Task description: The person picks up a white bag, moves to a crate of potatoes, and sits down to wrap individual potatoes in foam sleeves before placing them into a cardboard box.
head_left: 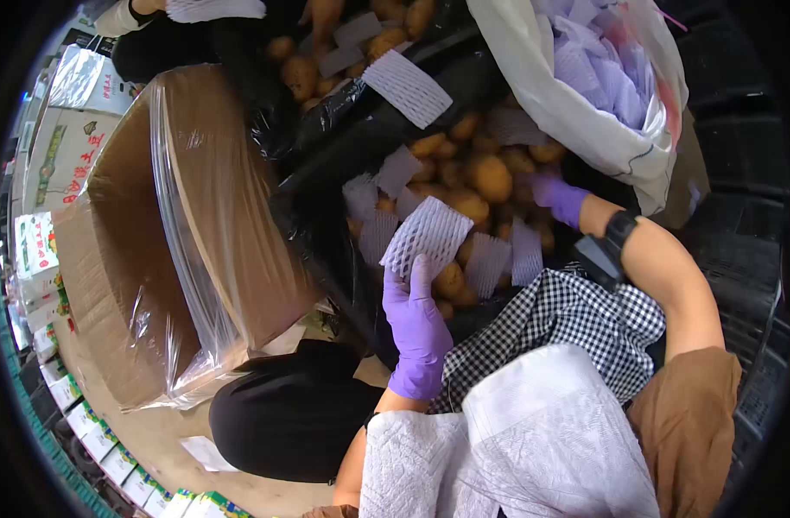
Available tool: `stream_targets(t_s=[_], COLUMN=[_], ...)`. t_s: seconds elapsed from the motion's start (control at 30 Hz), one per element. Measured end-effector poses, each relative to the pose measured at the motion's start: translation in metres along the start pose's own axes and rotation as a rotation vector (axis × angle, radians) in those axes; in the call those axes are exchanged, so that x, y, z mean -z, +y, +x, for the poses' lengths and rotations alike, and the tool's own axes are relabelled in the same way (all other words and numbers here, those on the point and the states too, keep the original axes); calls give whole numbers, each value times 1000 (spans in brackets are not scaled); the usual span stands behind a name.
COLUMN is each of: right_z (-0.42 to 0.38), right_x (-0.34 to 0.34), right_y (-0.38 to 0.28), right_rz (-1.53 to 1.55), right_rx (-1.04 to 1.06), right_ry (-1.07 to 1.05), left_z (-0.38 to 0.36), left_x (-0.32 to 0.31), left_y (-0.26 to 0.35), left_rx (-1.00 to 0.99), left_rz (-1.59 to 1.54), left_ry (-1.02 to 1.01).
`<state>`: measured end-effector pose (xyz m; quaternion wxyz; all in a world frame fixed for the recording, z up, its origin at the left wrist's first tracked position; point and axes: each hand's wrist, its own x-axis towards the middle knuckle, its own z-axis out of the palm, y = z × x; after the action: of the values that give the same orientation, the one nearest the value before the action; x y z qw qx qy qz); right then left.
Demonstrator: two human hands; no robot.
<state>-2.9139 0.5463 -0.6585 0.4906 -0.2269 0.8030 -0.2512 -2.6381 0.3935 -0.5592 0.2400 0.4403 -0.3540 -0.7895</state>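
Observation:
My left hand (418,332), in a purple glove, pinches a white foam net sleeve (428,235) by its lower edge and holds it up over a black-lined container. Potatoes (488,179) fill that container, with several more foam net sleeves (488,263) lying among them. At the container's right side, my right hand (561,198), also in a purple glove, reaches in at the potatoes. Its fingers are smeared by motion, so I cannot tell whether they grip one. Black plastic lining (326,186) covers the container's sides.
An open cardboard box (123,285) with a clear plastic liner lies tipped at the left. A white sack (533,65) of foam net sleeves (598,73) stands at the upper right. Another person's hand (324,17) reaches into more potatoes at the top. Printed cartons (71,155) line the far left.

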Motion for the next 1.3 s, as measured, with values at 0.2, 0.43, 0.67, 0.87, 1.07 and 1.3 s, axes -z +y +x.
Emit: stream_targets(t_s=[0.2, 0.43, 0.67, 0.87, 1.07, 1.3], right_z=[-119, -109, -123, -93, -72, -77], right_x=[6, -92, -76, -107, -77, -104], right_y=[-175, -167, -210, -125, -101, -106], right_rz=[-93, 1154, 354, -387, -686, -1064], right_rx=[264, 350, 811, 968, 730, 624], right_ry=[-142, -504, 302, 64, 10, -81], left_z=[-13, -33, -38, -24, -28, -14], left_x=[-10, 11, 24, 83, 52, 32], left_y=[22, 63, 77, 159, 125, 11], left_rx=[10, 188, -83, -295, -463, -406], left_rz=[-191, -290, 74, -149, 275, 504], left_ry=[-397, -641, -305, 21, 45, -26])
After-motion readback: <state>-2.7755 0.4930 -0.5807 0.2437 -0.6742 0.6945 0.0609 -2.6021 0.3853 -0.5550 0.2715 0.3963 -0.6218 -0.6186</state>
